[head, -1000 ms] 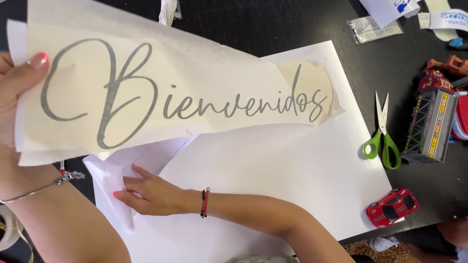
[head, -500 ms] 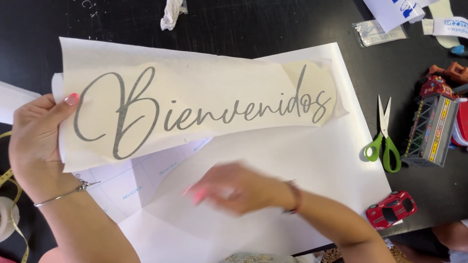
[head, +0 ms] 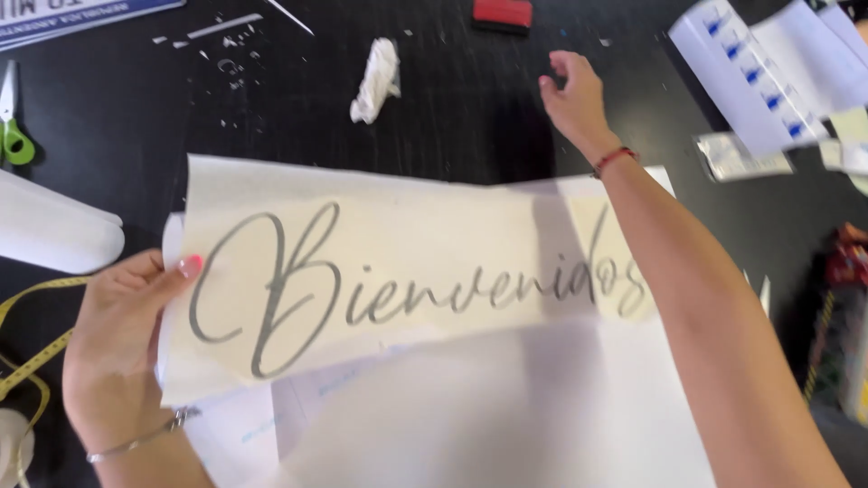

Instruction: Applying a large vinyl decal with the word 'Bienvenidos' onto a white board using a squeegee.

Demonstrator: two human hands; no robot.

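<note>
Left hand (head: 122,330) pinching the left end of the lettered transfer sheet (head: 407,271), thumb on top beside the first grey script letter, fingers hidden beneath; sheet lying lengthwise across the white backing paper (head: 506,407) on the black table (head: 452,117), its right end under the right forearm; right hand (head: 574,95) away from the sheet, stretched to the far side of the table, fingers loosely curled and holding nothing, near a red block (head: 503,13) and a crumpled white wad (head: 375,79); best kept taut and level at the pinched end, so no crease runs into the script; better to grip only the blank margin, thumb clear of the grey strokes; worth lifting the forearm off the right end before shifting anything, to avoid dragging or buckling it; yellow tape measure (head: 32,352) and green-handled scissors (head: 11,117) lying off to the left, well apart from the sheet; loose white scraps (head: 217,45) on the far table best kept from under the sticky face
</note>
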